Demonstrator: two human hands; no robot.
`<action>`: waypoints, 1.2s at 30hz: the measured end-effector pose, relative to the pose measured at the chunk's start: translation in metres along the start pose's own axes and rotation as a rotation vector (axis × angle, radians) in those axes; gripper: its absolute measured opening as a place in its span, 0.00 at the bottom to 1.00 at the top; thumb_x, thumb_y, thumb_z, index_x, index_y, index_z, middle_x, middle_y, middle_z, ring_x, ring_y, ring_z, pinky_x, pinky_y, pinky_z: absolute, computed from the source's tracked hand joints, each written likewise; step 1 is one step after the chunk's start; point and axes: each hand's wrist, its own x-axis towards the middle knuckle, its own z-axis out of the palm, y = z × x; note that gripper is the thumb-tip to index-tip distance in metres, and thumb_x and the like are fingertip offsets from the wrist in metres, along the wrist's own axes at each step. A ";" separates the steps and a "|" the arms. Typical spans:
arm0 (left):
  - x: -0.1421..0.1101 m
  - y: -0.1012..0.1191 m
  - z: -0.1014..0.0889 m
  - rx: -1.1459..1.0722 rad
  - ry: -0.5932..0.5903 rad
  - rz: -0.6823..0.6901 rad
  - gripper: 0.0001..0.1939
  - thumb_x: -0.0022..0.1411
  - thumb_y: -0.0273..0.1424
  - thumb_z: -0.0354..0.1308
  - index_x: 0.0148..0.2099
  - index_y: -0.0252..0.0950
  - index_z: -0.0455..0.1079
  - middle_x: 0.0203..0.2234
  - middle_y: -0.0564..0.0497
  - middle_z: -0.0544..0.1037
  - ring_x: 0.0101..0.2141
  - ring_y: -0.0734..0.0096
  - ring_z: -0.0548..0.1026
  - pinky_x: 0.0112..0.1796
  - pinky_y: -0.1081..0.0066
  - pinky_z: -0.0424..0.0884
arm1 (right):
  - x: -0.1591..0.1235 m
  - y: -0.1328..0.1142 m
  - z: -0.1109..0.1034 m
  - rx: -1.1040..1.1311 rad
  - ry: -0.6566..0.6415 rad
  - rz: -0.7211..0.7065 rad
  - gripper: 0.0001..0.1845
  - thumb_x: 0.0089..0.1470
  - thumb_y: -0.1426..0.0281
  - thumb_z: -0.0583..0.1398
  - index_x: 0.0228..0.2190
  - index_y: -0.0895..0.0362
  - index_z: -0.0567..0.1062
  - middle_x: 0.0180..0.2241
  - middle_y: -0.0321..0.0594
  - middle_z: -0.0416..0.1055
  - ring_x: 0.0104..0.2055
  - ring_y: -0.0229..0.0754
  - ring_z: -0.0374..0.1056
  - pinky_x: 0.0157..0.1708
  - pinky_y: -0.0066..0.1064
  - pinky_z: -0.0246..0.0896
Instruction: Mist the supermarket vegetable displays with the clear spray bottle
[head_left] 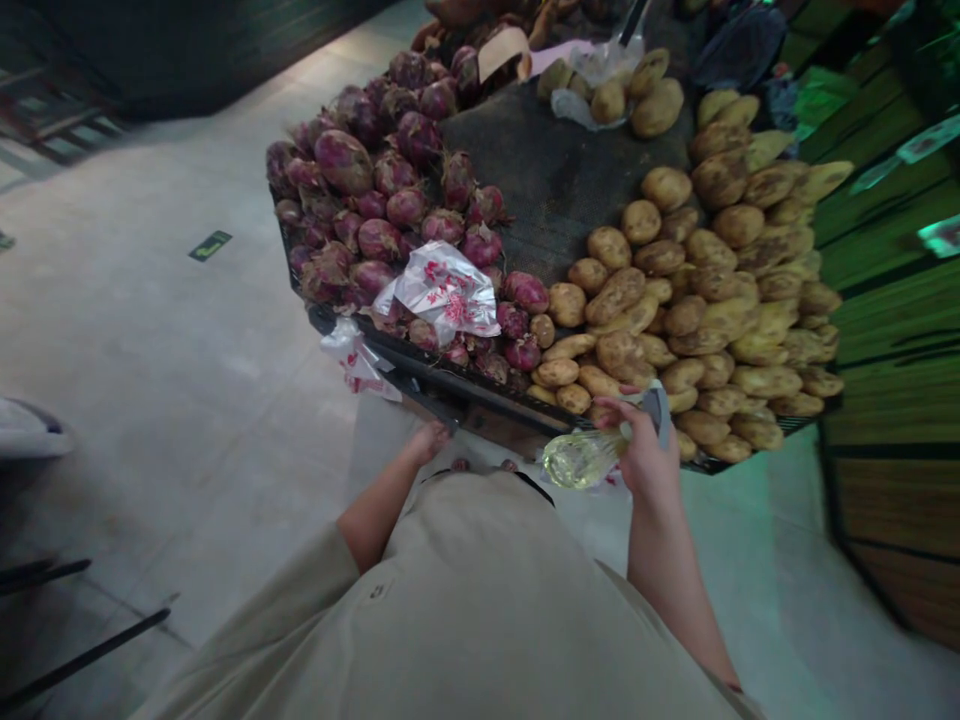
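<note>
My right hand (646,448) is closed around a clear spray bottle (583,458) of pale yellow liquid with a grey trigger top, held at the front edge of a produce stand (480,395). It hovers just in front of a heap of potatoes (705,300). My left hand (430,440) rests against the stand's front rail, fingers curled; whether it holds anything is hidden. A pile of red onions (375,190) fills the stand's left side.
A white plastic bag with red print (446,292) lies on the onions; another bag (354,358) hangs off the front corner. Dark matting (547,180) shows between the piles. Green wooden crates (892,290) stand at right. Pale tiled floor (150,330) spreads to the left.
</note>
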 end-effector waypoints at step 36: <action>-0.009 0.032 0.009 0.151 -0.157 -0.035 0.11 0.53 0.28 0.39 0.40 0.30 0.54 0.35 0.50 0.65 0.34 0.78 0.62 0.39 0.71 0.55 | 0.000 0.000 -0.010 0.006 -0.018 0.025 0.14 0.43 0.68 0.50 0.36 0.55 0.61 0.30 0.39 0.67 0.22 0.37 0.62 0.26 0.34 0.56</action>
